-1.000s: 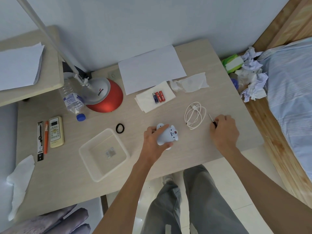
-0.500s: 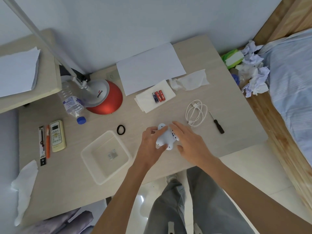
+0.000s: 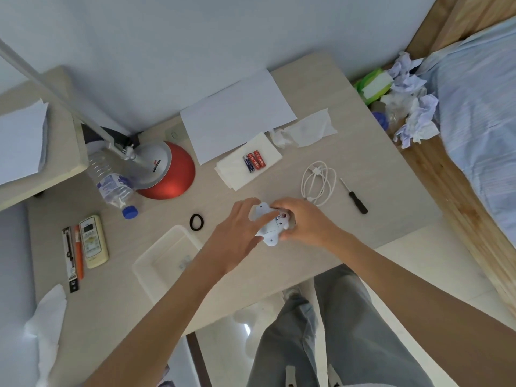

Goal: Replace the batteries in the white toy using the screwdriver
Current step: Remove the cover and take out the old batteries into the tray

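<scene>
The white toy lies near the table's front edge, held between both hands. My left hand grips its left side, and my right hand holds its right side with fingers over the top. A red and dark patch shows on the toy between the fingers. The black-handled screwdriver lies loose on the table to the right. Three batteries, two red and one dark blue, rest on a folded tissue behind the toy.
A coiled white cable lies between toy and screwdriver. A clear plastic tray sits left of my left arm, a black hair band near it. Lamp base, bottle, remote, paper sheet stand further back.
My right hand let go of the screwdriver, left it on the table, and moved left onto the toy. My left hand kept hold of the toy throughout.
</scene>
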Motion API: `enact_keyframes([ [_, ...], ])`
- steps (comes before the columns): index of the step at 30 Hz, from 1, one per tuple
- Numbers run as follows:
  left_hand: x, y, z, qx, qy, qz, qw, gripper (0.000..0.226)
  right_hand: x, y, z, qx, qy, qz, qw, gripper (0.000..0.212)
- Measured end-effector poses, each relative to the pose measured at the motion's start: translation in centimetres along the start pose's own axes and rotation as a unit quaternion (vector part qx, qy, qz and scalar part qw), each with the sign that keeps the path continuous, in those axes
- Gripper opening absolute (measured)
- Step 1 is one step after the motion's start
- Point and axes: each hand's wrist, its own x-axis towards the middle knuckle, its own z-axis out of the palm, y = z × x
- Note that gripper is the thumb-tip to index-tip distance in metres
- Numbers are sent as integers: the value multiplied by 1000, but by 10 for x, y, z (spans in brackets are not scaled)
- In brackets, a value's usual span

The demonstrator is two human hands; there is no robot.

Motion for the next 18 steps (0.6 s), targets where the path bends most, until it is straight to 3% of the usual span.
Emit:
enact_keyframes([
  [7,17,-16,6,59,-62,107,991,71,-1,7,2,20,-3,0,1000,72],
  [18,29,-28,8,-28,-97,70,992,73,4,10,1,-12,-7,-5,1000,67],
])
